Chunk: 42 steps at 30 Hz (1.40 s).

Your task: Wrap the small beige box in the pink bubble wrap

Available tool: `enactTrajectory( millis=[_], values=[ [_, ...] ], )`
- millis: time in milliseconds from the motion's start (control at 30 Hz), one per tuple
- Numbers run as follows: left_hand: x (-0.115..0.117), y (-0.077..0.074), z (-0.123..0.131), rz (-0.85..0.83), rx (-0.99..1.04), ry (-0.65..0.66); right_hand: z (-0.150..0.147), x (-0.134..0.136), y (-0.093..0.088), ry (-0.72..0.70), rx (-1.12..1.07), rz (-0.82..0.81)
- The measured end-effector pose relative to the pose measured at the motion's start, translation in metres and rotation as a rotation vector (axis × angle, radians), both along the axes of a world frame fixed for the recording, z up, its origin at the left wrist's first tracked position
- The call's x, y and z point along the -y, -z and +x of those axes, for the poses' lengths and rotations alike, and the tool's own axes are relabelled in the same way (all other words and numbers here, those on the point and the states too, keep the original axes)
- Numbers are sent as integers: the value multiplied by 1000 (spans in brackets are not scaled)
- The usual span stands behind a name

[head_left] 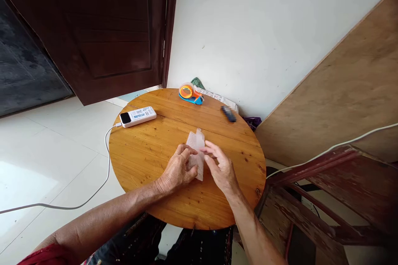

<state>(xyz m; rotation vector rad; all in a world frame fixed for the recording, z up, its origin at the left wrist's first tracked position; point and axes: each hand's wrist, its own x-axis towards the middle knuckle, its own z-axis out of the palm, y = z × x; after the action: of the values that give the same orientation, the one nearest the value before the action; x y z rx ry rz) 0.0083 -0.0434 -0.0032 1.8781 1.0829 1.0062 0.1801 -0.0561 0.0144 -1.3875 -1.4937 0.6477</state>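
A whitish, translucent flat packet (199, 169), perhaps wrapped in foam or bubble sheet, lies on the round wooden table (146, 161) in front of me. A small strip of clear material sticks out past its far end. My left hand (182, 165) rests on the packet's left side, fingers bent but apart, the fingertips on its surface. At the right edge my right hand (220, 167) has its fingers spread, their tips touching or very near the packet. What the packet contains cannot be made out.
An orange and blue tape dispenser (191, 93) stands at the table's far edge. A white power bank (138, 116) with a cable (108, 161) lies at the left. A blurred dark object (228, 114) is at the far right. A wooden chair (311, 190) stands at the right.
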Motion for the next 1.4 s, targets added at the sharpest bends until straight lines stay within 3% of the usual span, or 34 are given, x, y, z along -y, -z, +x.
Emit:
enactTrajectory(
  millis=[100,233,333,700,900,1100,1267,1400],
  values=[
    [2,2,1,-18,-11,-42,15,0,2,128,-84,-105],
    [3,4,2,-30,-29,-65,19,-1,5,130,-205,-375],
    [2,4,2,-53,-5,-57,8,-6,5,137,-274,-444],
    [2,7,5,-63,62,-47,11,-10,-3,180,-341,-493],
    [2,-3,3,-12,-80,14,8,-19,-1,125,-366,-471],
    [2,-13,2,-16,-167,42,7,-28,-5,73,-317,-523],
    [3,-9,4,-30,-135,30,3,-42,-8,53,-246,-550],
    [3,-4,2,77,-137,30,3,-53,0,5,-119,-454]
  ],
)
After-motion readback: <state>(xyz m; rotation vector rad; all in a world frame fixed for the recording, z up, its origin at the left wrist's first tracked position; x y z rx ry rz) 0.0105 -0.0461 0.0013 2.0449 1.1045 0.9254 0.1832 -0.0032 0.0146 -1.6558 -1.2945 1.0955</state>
